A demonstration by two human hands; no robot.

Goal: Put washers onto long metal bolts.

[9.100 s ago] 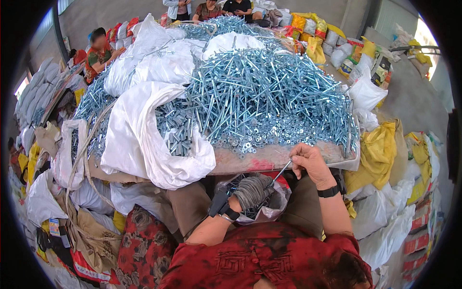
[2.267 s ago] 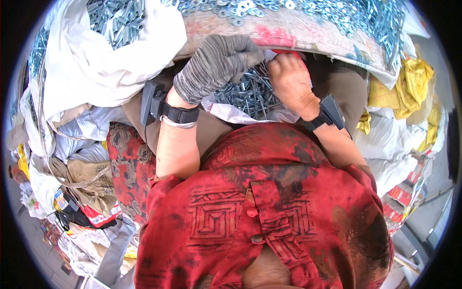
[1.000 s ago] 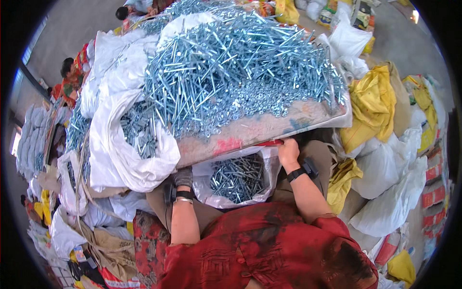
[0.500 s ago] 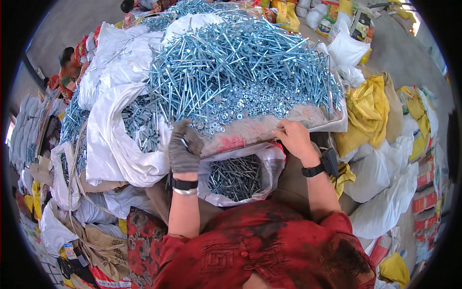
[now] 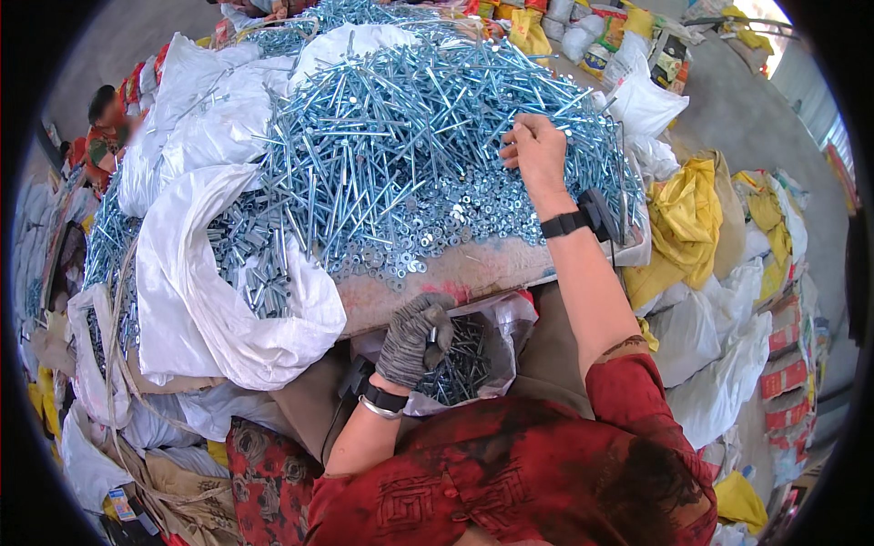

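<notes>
My left hand [image 5: 414,338], in a grey knit glove, is closed over the lined bag [image 5: 499,373] at my lap. A short dark metal piece shows at its fingers, its kind too small to tell. That bag holds several dark metal bolts [image 5: 466,359]. Bare, my right hand [image 5: 535,156] reaches over the heap of long shiny bolts [image 5: 410,118], palm down. Its fingers are a little bent and apart, with nothing visible in them. Small nuts and washers [image 5: 455,214] lie along the heap's near side, between the two hands.
A white sack [image 5: 173,282] on the left opens onto short metal sleeves [image 5: 250,255]. The board's stained front edge [image 5: 410,289] runs above my lap. Yellow sacks [image 5: 683,227] and white sacks [image 5: 710,346] crowd the right. Another person [image 5: 107,136] sits at far left.
My right hand has left the board's front edge and moved up and away over the bolts. My gloved left hand has come back and right, from the board's edge to above the lined bag.
</notes>
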